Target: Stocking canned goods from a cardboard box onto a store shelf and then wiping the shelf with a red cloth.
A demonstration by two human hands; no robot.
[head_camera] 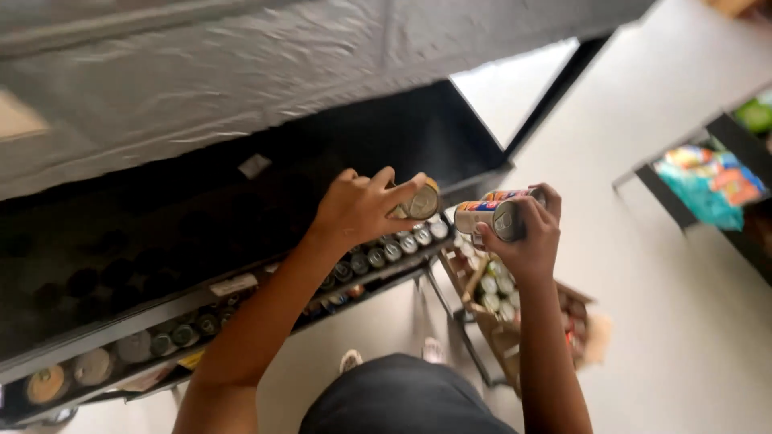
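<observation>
My left hand (pixel 359 206) grips a gold-topped drink can (pixel 421 201) above the right end of a dark shelf (pixel 153 315) lined with several cans. My right hand (pixel 527 235) holds a second can (pixel 492 215), silver-ended with a colourful red and blue wrap, lying sideways just right of the first one. The two cans are a short gap apart. Below my right hand sits an open cardboard box (pixel 498 321) with several more cans standing in it.
A grey plastic sheet (pixel 241 72) covers the top of the shelving unit. The lower shelf row of cans (pixel 386 253) runs left to right. A second rack with colourful packets (pixel 708 181) stands at the right across the pale floor (pixel 675 321). My feet (pixel 390 354) show below.
</observation>
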